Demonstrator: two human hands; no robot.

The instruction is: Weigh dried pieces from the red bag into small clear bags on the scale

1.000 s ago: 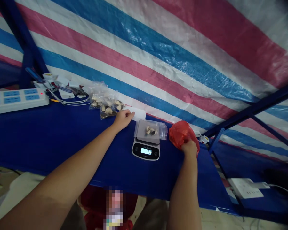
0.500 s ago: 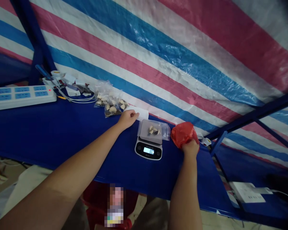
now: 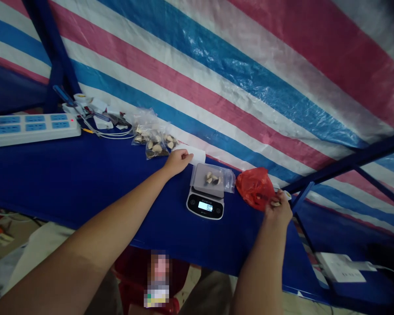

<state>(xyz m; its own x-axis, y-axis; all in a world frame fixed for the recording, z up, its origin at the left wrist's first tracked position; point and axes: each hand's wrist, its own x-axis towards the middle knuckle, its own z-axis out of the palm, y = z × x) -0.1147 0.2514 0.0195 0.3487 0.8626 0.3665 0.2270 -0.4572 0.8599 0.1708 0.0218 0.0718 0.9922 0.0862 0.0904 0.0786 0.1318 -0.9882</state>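
Observation:
My left hand point(image 3: 179, 161) is closed, its curled fingers at the near edge of a white slip of paper point(image 3: 197, 155). My right hand point(image 3: 279, 209) pinches a small pale piece point(image 3: 276, 203), just right of a crumpled red plastic bag point(image 3: 255, 187). Between the hands stands a digital kitchen scale point(image 3: 205, 208) with a lit display. A clear zip bag point(image 3: 229, 179) lies flat on its plate, with several pale, clove-like pieces point(image 3: 213, 178) and something dark on it. Left of the paper sit filled clear bags point(image 3: 156, 148) of similar pieces.
A white power strip point(image 3: 33, 130) and tangled cables point(image 3: 113, 134) occupy the left of the blue table point(image 3: 85, 175). Striped plastic sheeting point(image 3: 200, 78) hangs behind. Blue frame bars stand at both sides. A white box point(image 3: 341, 267) with a cable is at lower right.
My right hand has come out of the red bag, moving right, and now shows a pale piece in its fingers. My left hand stays by the paper. The scale's reading has changed.

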